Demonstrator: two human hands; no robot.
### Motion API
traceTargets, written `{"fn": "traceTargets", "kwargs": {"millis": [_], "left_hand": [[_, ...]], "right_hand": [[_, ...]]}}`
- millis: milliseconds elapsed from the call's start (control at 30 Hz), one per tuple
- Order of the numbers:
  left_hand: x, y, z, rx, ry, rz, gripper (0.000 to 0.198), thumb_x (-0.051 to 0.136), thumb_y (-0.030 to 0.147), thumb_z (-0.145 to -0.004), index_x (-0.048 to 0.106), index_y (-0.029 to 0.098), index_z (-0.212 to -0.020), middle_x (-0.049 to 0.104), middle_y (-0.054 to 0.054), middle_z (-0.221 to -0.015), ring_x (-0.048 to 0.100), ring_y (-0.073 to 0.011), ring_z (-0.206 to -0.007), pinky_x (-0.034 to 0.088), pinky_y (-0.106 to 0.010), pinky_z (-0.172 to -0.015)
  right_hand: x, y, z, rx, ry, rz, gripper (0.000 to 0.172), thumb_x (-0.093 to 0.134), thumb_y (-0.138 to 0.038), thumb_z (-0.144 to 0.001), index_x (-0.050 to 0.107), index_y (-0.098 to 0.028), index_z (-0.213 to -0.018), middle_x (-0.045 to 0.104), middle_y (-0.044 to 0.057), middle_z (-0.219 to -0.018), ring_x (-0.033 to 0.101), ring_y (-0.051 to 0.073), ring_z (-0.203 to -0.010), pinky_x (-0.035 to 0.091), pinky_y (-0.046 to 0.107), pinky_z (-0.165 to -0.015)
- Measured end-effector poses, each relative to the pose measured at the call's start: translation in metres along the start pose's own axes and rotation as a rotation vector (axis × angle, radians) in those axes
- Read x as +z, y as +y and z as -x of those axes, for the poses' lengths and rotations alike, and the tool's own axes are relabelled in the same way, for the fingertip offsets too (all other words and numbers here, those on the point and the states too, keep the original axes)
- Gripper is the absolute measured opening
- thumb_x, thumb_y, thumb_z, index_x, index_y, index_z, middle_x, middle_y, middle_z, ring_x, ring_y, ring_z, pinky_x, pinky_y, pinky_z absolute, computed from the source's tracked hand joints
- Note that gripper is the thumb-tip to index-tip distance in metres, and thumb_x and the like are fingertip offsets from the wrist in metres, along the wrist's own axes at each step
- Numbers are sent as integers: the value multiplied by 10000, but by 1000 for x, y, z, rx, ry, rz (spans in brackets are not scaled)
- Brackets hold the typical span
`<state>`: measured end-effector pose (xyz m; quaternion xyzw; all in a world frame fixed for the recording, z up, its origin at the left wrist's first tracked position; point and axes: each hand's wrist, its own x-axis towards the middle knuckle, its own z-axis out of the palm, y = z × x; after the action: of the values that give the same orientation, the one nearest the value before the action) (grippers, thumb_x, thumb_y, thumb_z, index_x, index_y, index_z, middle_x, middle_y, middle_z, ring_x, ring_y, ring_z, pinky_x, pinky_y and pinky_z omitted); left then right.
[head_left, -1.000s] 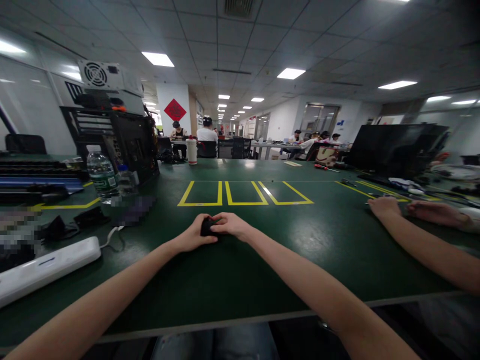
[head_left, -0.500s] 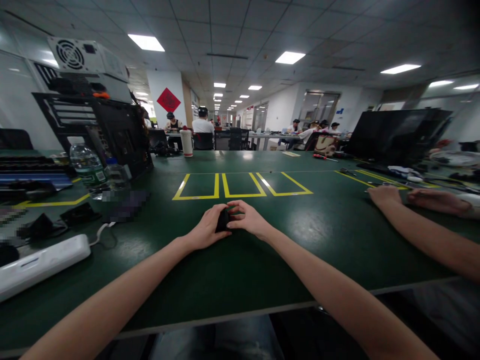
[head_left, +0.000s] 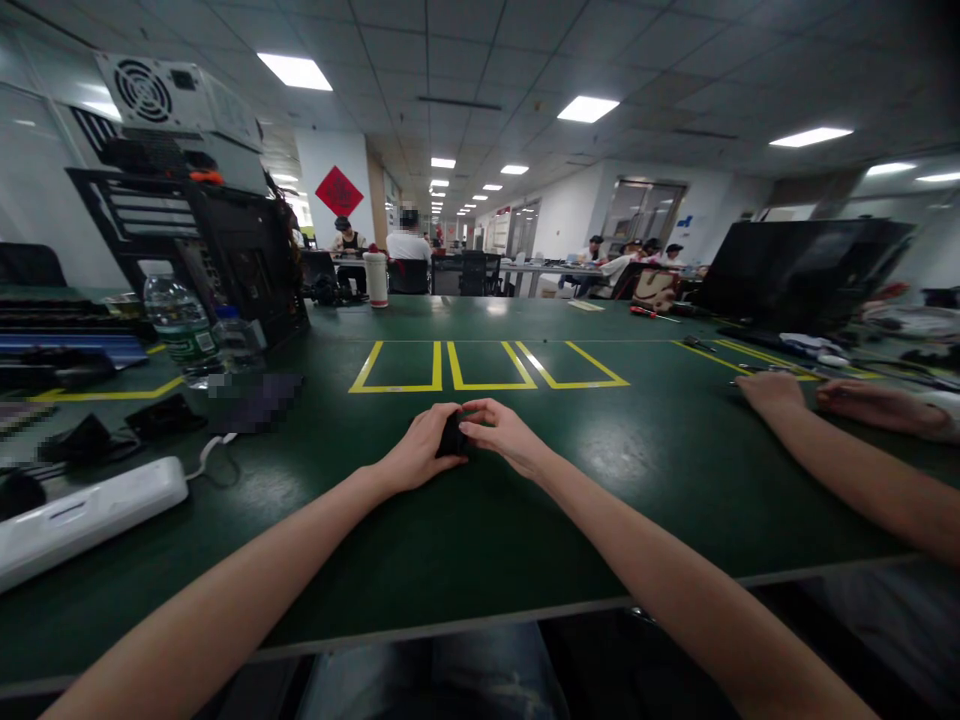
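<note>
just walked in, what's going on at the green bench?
A person at the green table holds a small black part between both hands. The left hand is cupped around it and the right hand pinches it from the other side, just short of three yellow boxes. A co-worker's hands rest on the table at right. A water bottle and power strip sit at left.

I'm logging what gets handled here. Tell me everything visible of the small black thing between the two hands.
The small black object is mostly hidden: only a dark, matt patch shows, so shape and material cannot be told. The left hand wraps it from the left; the right hand pinches it from the right. It sits low over the green table, near the yellow-taped boxes; whether it touches the table cannot be seen.
</note>
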<state>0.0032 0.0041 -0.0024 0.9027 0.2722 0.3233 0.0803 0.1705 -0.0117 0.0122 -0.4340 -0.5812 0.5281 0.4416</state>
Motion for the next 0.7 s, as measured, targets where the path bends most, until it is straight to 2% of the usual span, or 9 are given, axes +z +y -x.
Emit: {"fn": "traceTargets", "kwargs": {"millis": [200, 267, 467, 533, 700], "left_hand": [[-1, 1, 1, -6, 0, -2, 613, 610, 290, -671, 268, 218, -1174, 383, -86, -1144, 384, -248, -1089, 321, -438, -925], [-1, 0, 1, -19, 5, -5, 612, 611, 298, -668, 270, 217, -1170, 373, -89, -1150, 382, -253, -1088, 330, -440, -913], [0, -1, 0, -19, 1, -9, 597, 601, 303, -675, 268, 210, -1162, 404, -76, -1093, 427, -232, -1016, 352, -421, -878], [-2, 0, 0, -22, 1, -14, 588, 598, 298, -678, 270, 206, -1159, 409, -74, -1083, 432, -228, -1005, 356, -415, -873], [-5, 4, 1, -21, -4, -13, 555, 582, 283, -693, 277, 216, -1152, 407, -68, -1094, 427, -228, -1023, 348, -418, -884]], "right_hand": [[-3, 1, 0, 137, -84, -52, 343, 647, -273, -626, 509, -140, -911, 546, 55, -921, 542, 132, -863, 450, 308, -818], [-5, 1, 0, 116, -104, -9, 332, 638, -279, -633, 514, -138, -906, 549, 53, -913, 542, 134, -859, 452, 320, -812], [-8, -2, 2, -122, -140, 170, 354, 672, -217, -579, 517, -158, -892, 545, 27, -926, 537, 140, -858, 427, 354, -822], [-8, -3, 3, -129, -151, 164, 363, 680, -218, -566, 515, -162, -885, 541, 22, -927, 535, 140, -855, 427, 352, -816], [-7, -2, 1, -60, -121, 70, 267, 608, -325, -645, 523, -173, -847, 526, 17, -909, 519, 131, -849, 445, 326, -775]]}}
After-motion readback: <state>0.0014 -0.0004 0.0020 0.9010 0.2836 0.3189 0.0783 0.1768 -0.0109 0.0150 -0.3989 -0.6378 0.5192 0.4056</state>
